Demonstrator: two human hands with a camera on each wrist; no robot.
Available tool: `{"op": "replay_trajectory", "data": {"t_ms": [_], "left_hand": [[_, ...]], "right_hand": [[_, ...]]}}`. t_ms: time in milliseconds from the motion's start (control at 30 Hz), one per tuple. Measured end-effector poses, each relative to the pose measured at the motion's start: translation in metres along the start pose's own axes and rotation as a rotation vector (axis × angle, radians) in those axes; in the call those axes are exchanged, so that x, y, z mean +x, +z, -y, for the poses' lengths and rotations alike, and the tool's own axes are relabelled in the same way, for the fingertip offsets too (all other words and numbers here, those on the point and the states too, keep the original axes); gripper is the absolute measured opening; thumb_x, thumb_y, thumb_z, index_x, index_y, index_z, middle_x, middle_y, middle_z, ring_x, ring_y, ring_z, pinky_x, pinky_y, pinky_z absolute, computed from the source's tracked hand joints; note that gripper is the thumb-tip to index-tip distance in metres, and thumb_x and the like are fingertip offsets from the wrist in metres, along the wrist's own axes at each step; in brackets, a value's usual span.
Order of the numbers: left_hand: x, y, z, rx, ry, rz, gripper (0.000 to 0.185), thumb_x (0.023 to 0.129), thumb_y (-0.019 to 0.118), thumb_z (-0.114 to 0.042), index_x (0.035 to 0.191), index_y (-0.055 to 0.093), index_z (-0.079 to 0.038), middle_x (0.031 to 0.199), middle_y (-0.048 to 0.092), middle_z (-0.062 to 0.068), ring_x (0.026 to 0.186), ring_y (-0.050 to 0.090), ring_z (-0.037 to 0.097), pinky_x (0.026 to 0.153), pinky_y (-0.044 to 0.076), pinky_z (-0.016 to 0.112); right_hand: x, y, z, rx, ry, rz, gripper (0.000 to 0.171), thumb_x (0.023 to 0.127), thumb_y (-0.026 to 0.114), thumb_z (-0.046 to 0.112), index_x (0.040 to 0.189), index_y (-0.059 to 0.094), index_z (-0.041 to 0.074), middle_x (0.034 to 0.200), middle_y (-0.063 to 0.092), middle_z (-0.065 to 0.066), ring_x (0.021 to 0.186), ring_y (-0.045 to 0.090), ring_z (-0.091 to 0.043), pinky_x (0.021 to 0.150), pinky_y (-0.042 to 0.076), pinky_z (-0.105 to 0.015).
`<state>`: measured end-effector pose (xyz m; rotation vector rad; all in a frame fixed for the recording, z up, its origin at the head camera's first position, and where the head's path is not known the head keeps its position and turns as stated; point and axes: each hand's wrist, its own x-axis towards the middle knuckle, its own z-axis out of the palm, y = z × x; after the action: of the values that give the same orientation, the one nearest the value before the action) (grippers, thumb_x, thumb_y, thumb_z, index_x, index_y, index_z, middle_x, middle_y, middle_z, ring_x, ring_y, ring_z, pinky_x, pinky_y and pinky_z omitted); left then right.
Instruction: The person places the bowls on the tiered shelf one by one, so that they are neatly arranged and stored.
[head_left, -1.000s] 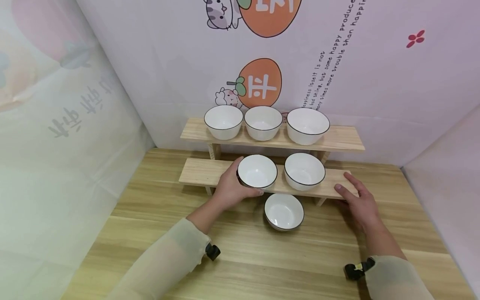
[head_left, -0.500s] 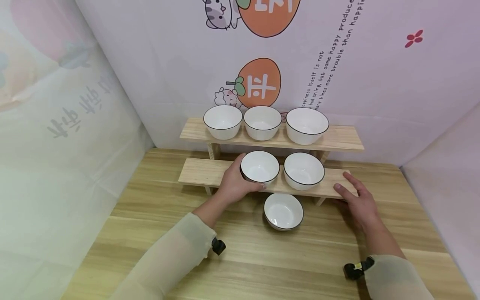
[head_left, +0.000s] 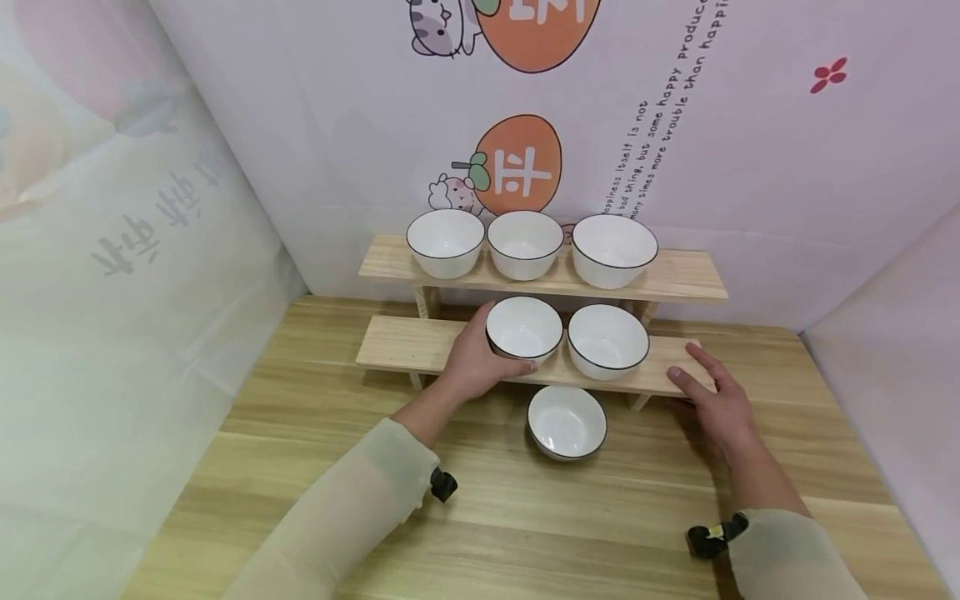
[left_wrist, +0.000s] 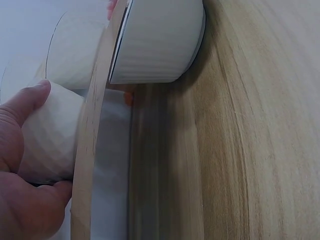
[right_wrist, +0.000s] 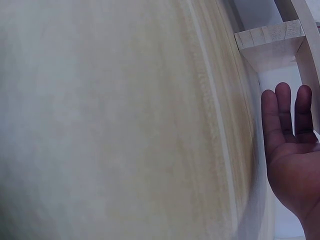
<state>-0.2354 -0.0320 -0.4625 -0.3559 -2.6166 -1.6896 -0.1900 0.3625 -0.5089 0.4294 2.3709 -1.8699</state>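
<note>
My left hand [head_left: 474, 360] grips a white, black-rimmed bowl [head_left: 525, 327] on the lower shelf of a two-tier wooden stand, its thumb across the front. The left wrist view has that bowl [left_wrist: 52, 137] between thumb and fingers, its base at the shelf board [left_wrist: 90, 140]. Just right of it stands a matching bowl [head_left: 608, 337]. My right hand [head_left: 723, 410] holds the right end of the lower shelf [head_left: 408, 343], thumb and index finger over the board. Seen from the right wrist, three other fingers [right_wrist: 271, 117] extend straight below the board.
Three more white bowls, one at the left end [head_left: 446, 242], line the upper shelf [head_left: 690, 275]. On the wooden table [head_left: 540, 533], in front of the stand, sits another bowl [head_left: 567, 423]. A printed wall covering [head_left: 360, 133] rises behind.
My left hand has moved the held bowl rightward and back along the lower shelf, closer to its neighbour. The right hand has stayed at the shelf end.
</note>
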Motion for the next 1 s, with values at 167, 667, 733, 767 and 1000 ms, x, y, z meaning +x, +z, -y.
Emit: {"op": "replay_trajectory", "data": {"t_ms": [167,667,733,767,1000], "left_hand": [[0.0,-0.001,0.001,-0.009,0.008,0.009,0.114,0.064,0.101,-0.036,0.157,0.038,-0.021,0.145,0.054,-0.003,0.133,0.051,0.02,0.113,0.042,0.044],[-0.016,-0.011,-0.001,-0.131,-0.072,0.029,0.122,0.071,0.099,-0.027,0.165,0.022,-0.009,0.166,0.031,0.009,0.15,0.036,0.019,0.119,0.033,0.026],[-0.019,-0.013,-0.002,-0.139,-0.068,0.028,0.121,0.071,0.099,-0.025,0.164,0.023,-0.007,0.165,0.033,0.01,0.15,0.036,0.019,0.119,0.033,0.026],[-0.021,-0.014,-0.002,-0.147,-0.066,0.028,0.121,0.071,0.099,-0.023,0.164,0.023,-0.007,0.165,0.033,0.01,0.15,0.036,0.02,0.119,0.033,0.026],[-0.035,-0.023,-0.001,-0.202,-0.065,0.029,0.123,0.07,0.1,-0.024,0.164,0.023,-0.007,0.165,0.034,0.007,0.149,0.037,0.023,0.121,0.033,0.032]], "right_hand": [[0.0,0.001,-0.001,-0.035,-0.003,-0.003,0.078,0.096,0.071,0.05,0.163,0.032,0.04,0.174,-0.003,-0.011,0.124,0.05,-0.011,0.086,0.051,-0.011],[0.0,0.0,-0.002,0.113,-0.014,0.013,0.077,0.093,0.077,0.044,0.16,0.038,0.041,0.174,-0.004,-0.008,0.114,0.054,-0.007,0.084,0.058,-0.022],[0.001,0.0,-0.002,0.102,-0.008,0.012,0.078,0.093,0.077,0.045,0.16,0.038,0.042,0.174,-0.005,-0.007,0.118,0.053,-0.011,0.085,0.058,-0.021],[0.001,0.0,-0.002,0.097,-0.005,0.011,0.078,0.093,0.077,0.046,0.16,0.038,0.042,0.174,-0.005,-0.007,0.12,0.052,-0.012,0.085,0.058,-0.021],[0.001,0.0,-0.003,-0.026,-0.002,-0.006,0.078,0.093,0.071,0.056,0.16,0.033,0.047,0.174,-0.004,-0.009,0.135,0.046,-0.027,0.084,0.054,-0.013]]}}
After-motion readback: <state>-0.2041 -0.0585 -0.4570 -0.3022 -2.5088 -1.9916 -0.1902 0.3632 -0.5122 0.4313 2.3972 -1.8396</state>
